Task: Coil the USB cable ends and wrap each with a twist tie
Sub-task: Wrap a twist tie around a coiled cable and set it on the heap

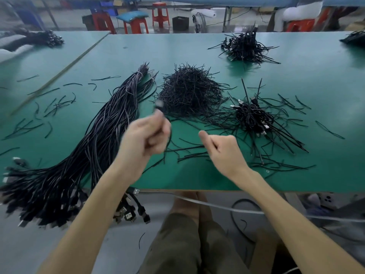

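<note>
My left hand [147, 138] is raised over the green table [308, 91] and grips a black USB cable [159, 107], whose plug end sticks up blurred above my fingers. The cable hangs down from that hand toward the table. My right hand [221, 148] hovers beside it with fingers curled and thumb out; nothing shows in it. A large heap of black twist ties [189, 91] lies just behind my hands. A thick bundle of uncoiled USB cables [102, 135] runs from the table's near left edge to the middle. A small pile of coiled, tied cables [254, 117] sits to the right.
Another pile of tied cables [245, 48] sits at the far right, and more dark cables [45, 38] lie at the far left. Loose twist ties [55, 105] scatter across the table. Red stools [136, 24] stand beyond it. A grey cord [217, 206] hangs under the front edge.
</note>
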The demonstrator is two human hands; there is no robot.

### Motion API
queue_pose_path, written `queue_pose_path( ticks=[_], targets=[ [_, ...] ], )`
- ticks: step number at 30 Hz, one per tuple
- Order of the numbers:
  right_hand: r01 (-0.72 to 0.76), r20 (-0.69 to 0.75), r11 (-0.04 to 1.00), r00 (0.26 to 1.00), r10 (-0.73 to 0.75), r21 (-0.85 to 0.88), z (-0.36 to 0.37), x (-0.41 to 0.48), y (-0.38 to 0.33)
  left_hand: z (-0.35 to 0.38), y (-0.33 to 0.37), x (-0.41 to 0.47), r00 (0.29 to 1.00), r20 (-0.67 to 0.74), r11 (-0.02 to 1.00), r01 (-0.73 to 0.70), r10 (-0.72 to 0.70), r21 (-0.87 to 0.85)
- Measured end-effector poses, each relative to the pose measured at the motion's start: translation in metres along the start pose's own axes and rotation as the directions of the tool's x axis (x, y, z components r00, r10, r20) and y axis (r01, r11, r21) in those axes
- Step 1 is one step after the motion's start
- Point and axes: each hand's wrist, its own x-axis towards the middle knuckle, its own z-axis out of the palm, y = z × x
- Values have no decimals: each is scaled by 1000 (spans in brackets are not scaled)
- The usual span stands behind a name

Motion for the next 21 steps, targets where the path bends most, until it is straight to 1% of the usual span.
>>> queue_pose_path(
  ticks=[1, 2, 3, 4, 5, 6, 8, 9, 10, 11, 12, 13, 14, 15, 16, 18, 19, 20, 21],
  targets=[
    [12, -36, 999, 999, -13, -40, -2, 8, -1, 3, -6, -4, 996, 85, 976, -18, -1, 219],
    [22, -66, 997, 997, -26, -69, -4, 15, -3, 7, -13, -8, 986, 162, 921, -33, -33, 389],
    [36, -86, 996, 995, -43, -82, -4, 21, -7, 12, -21, -11, 979, 195, 854, -47, -65, 518],
    [54, -104, 995, 993, -62, -81, -3, 26, -12, 16, -28, -13, 981, 184, 798, -60, -65, 600],
    [71, -123, 995, 989, -79, -66, -1, 28, -17, 21, -35, -14, 989, 144, 774, -67, -32, 630],
    [80, -144, 996, 986, -86, -41, 1, 30, -23, 26, -40, -13, 996, 82, 784, -69, 23, 617],
    [79, -161, 997, 984, -74, 26, 7, 28, -33, 35, -46, -8, 985, -113, 875, -58, 127, 480],
    [74, -142, 995, 988, -65, 64, 11, 25, -38, 38, -47, -6, 966, -214, 921, -53, 145, 386],
    [77, -118, 993, 991, -66, 91, 16, 21, -44, 41, -48, -4, 948, -288, 955, -47, 135, 294],
    [97, -111, 990, 990, -86, 104, 21, 15, -49, 44, -47, -2, 941, -325, 983, -32, 91, 183],
    [131, -120, 986, 986, -118, 105, 27, 9, -53, 47, -47, 1, 945, -325, 1000, -15, 22, 25],
    [161, -126, 982, 981, -148, 97, 32, 3, -57, 47, -45, 4, 954, -295, 984, 3, -56, -178],
    [183, -115, 980, 978, -173, 83, 36, -4, -60, 46, -39, 7, 960, -255, 934, 16, -114, -357],
    [205, -93, 977, 976, -199, 60, 39, -9, -59, 42, -31, 11, 964, -220, 868, 19, -147, -496],
    [226, -71, 974, 972, -223, 30, 40, -14, -55, 35, -23, 14, 966, -201, 799, 8, -161, -601],
    [206, -52, 978, 977, -207, -31, 35, -15, -42, 20, -8, 15, 971, -186, 692, -31, -150, -721],
    [176, -61, 983, 982, -179, -45, 30, -12, -35, 13, -2, 12, 975, -170, 667, -33, -142, -744],
    [156, -78, 985, 984, -161, -68, 26, -8, -27, 7, 2, 9, 982, -139, 670, -16, -130, -742],
    [149, -103, 983, 982, -160, -107, 21, -3, -21, 1, 4, 5, 989, -88, 709, 21, -117, -704]
  ],
)
